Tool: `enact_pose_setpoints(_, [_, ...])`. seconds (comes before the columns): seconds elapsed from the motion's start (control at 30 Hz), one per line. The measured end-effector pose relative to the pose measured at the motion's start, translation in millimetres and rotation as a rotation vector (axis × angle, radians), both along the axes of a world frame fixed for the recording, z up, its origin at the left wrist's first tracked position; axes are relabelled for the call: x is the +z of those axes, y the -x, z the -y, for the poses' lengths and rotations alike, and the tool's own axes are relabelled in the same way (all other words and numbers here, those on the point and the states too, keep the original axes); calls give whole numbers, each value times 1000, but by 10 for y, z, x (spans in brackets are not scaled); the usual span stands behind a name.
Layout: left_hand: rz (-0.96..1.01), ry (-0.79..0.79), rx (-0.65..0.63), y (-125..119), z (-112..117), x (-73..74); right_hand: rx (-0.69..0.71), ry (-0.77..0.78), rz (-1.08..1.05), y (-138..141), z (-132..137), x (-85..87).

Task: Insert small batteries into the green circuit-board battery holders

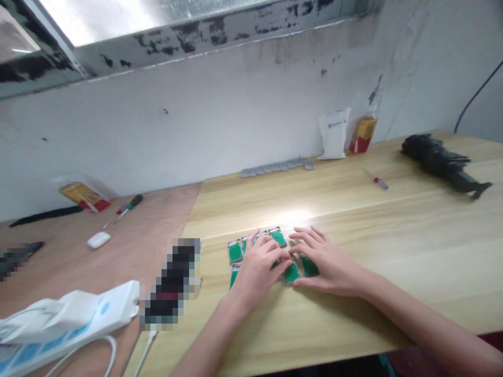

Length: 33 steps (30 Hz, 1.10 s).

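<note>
Several small square green circuit boards with pale edges lie in rows on the wooden table. My left hand rests across the middle of them with its fingers extended, hiding part of the group. Its thumb and fingertips reach the nearer right board. From the right, my right hand lies over another board, fingers spread and thumb low beside the boards. A further board shows in the far row between the two hands. Neither hand lifts anything that I can see.
Along the wall lies a row of small grey pieces. A white packet, a bottle, a screwdriver and a black bag are farther right. At left are a power strip, a white case and a pixelated dark object.
</note>
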State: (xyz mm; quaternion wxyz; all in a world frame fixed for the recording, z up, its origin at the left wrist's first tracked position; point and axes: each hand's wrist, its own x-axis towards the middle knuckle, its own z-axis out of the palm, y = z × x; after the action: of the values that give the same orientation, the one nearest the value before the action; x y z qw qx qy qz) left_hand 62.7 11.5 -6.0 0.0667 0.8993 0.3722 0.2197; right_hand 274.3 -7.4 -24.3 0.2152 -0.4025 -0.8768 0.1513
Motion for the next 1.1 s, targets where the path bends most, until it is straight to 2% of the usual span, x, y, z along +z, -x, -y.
enact_pose_setpoints(0.17, [16, 20, 1, 48, -35, -60, 4, 15, -28, 2, 0, 12])
enact_pose_setpoints(0.4, [65, 83, 46, 123, -9, 44, 7, 17, -15, -12, -13, -19])
enact_pose_setpoints(0.83, [47, 192, 59, 10, -7, 15, -5, 36, -24, -1, -4, 0])
enact_pose_setpoints(1.0, [45, 161, 97, -14, 42, -2, -25, 23, -9, -15, -11, -23])
enact_pose_setpoints(1.1, [32, 93, 121, 80, 149, 47, -37, 9, 4, -36, -12, -43])
